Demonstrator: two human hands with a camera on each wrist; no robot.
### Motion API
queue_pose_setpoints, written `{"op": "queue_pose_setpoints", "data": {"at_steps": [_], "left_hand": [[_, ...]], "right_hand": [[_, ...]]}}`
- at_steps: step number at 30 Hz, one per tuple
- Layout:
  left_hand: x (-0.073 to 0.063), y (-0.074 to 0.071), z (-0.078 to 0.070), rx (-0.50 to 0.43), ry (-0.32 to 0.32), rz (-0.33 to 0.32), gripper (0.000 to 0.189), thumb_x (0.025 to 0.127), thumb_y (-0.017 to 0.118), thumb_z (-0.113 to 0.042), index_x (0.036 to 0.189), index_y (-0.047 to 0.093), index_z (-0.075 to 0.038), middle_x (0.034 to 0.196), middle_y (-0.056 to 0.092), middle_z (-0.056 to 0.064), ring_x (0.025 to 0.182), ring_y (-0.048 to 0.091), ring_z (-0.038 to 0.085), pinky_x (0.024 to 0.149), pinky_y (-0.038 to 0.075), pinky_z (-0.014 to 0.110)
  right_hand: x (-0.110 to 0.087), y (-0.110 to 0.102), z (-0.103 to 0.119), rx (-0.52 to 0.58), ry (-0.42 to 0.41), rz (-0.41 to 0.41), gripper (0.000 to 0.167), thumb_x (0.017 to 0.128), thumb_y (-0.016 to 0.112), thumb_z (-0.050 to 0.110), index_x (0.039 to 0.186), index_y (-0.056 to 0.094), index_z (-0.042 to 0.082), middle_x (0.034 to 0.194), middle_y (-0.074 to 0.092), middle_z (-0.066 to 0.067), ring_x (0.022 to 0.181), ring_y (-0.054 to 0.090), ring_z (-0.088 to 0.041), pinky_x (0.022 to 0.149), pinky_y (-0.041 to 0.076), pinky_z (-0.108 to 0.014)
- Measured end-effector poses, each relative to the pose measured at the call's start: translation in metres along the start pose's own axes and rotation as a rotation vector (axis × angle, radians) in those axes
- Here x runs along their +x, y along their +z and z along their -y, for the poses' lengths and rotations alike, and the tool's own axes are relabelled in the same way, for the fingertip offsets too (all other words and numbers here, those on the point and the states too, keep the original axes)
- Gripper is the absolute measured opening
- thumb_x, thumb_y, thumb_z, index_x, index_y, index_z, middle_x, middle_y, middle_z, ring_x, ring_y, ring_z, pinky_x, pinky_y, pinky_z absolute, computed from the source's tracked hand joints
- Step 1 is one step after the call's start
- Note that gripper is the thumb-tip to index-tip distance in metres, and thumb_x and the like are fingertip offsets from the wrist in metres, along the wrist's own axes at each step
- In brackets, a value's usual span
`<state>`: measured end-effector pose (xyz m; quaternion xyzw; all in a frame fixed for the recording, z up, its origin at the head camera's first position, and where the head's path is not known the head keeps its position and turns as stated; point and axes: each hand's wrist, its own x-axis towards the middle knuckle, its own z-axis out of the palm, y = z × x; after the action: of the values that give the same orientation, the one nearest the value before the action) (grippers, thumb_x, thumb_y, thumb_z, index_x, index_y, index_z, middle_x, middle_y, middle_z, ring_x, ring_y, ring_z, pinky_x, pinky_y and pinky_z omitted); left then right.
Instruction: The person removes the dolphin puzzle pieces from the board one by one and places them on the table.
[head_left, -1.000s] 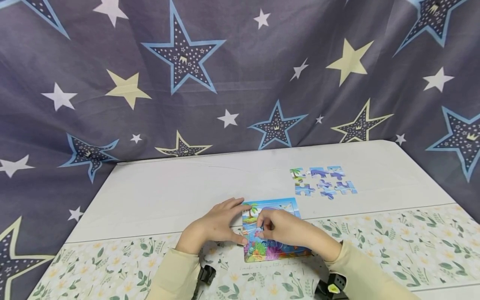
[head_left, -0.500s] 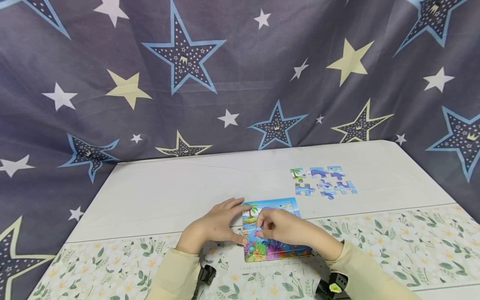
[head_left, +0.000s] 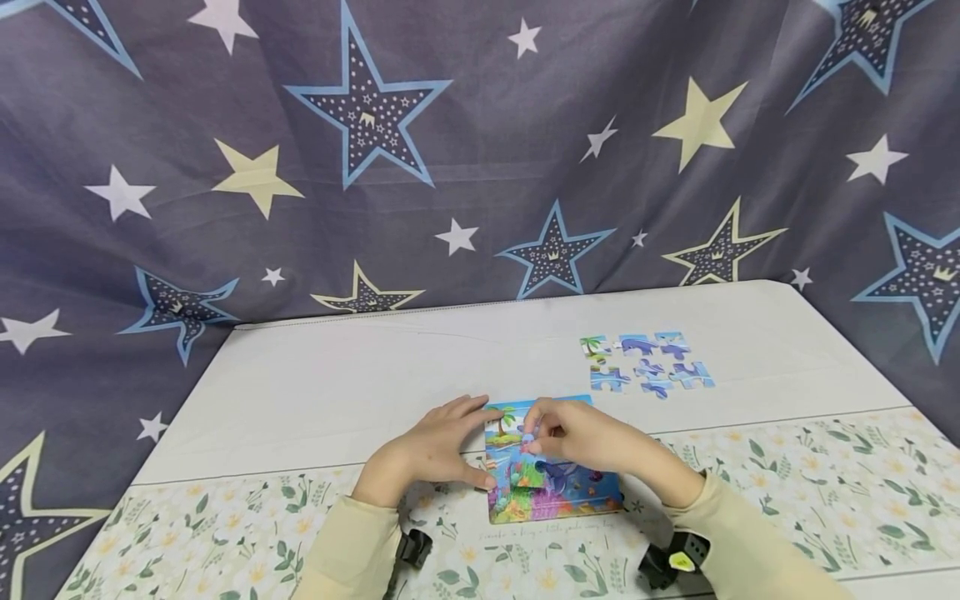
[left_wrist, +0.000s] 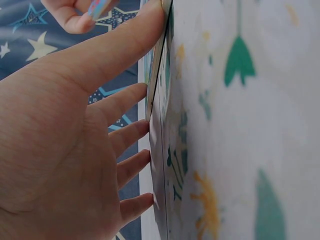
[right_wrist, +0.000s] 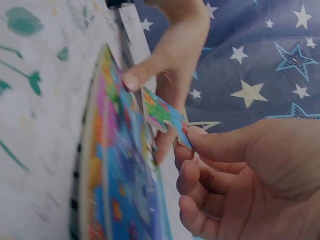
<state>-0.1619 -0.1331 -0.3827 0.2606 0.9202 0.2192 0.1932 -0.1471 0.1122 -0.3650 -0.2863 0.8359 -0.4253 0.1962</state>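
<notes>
Two bare hands meet at a puzzle board (head_left: pixel 558 508), which lies flat across the line between the table's plain white part (head_left: pixel 360 367) and its flowered part (head_left: pixel 247 533). The right hand (head_left: pixel 581 435) pinches one puzzle piece (right_wrist: pixel 162 111) between thumb and fingertips, a narrow grip, and holds it above the left half of the board, apart from it in the right wrist view. Green, orange and pink show on the piece, with blue beside them. The left hand (head_left: pixel 435 446) is spread wide at the board's left edge, thumb and index finger touching it, the fingers straight. A palm tree is printed in the board's far left corner, and bright coral along its near side. Beyond the board and to its right, loose pieces (head_left: pixel 692 375) lie in two rows. Behind the board, past the table's far edge, hangs a dark curtain (head_left: pixel 480 150) with stars. Black wrist cameras (head_left: pixel 414 548) sit nearer than the board, at both sleeves (head_left: pixel 352 550).
</notes>
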Motion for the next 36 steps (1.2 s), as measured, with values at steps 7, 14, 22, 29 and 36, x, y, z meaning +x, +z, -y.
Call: {"op": "queue_pose_setpoints", "data": {"at_steps": [7,14,22,29,36], "left_hand": [[0.001,0.0,0.0,-0.004,-0.006,0.0,0.093,0.076,0.084,-0.046,0.153,0.04,-0.019,0.163,0.022,0.007,0.15,0.014,0.034,0.118,0.012,0.059],[0.0,0.0,0.0,0.001,0.011,0.002,0.092,0.077,0.083,-0.046,0.153,0.04,-0.019,0.163,0.021,0.008,0.15,0.013,0.035,0.118,0.012,0.059],[-0.001,0.0,0.001,0.001,0.022,0.004,0.092,0.077,0.083,-0.045,0.153,0.04,-0.019,0.163,0.021,0.008,0.15,0.013,0.035,0.118,0.012,0.06],[-0.001,0.0,0.0,0.005,0.023,0.002,0.091,0.077,0.083,-0.045,0.153,0.04,-0.018,0.163,0.021,0.009,0.149,0.014,0.035,0.118,0.012,0.06],[-0.002,-0.001,-0.001,0.001,0.014,0.004,0.091,0.077,0.083,-0.045,0.153,0.04,-0.019,0.163,0.021,0.008,0.15,0.013,0.035,0.118,0.012,0.059]], "right_hand": [[-0.006,-0.017,0.0,-0.024,0.011,-0.065,0.007,0.098,0.062,0.01,0.103,0.059,0.005,0.075,0.06,-0.01,0.058,0.043,-0.012,0.053,0.04,-0.025],[-0.013,-0.034,-0.001,-0.076,0.044,-0.11,0.006,0.098,0.062,0.009,0.102,0.059,0.006,0.082,0.063,-0.008,0.065,0.049,-0.018,0.056,0.042,-0.028],[-0.016,-0.049,-0.008,-0.135,0.027,-0.171,0.006,0.096,0.065,0.008,0.1,0.061,0.005,0.084,0.065,-0.003,0.072,0.058,-0.021,0.06,0.046,-0.029],[-0.019,-0.062,-0.02,-0.153,0.044,-0.202,0.005,0.096,0.063,0.003,0.1,0.061,0.003,0.085,0.067,-0.005,0.07,0.055,-0.017,0.06,0.045,-0.029],[-0.021,-0.072,-0.028,-0.162,0.05,-0.222,0.007,0.097,0.061,0.002,0.103,0.061,0.001,0.083,0.065,-0.004,0.067,0.053,-0.017,0.058,0.045,-0.031]]}}
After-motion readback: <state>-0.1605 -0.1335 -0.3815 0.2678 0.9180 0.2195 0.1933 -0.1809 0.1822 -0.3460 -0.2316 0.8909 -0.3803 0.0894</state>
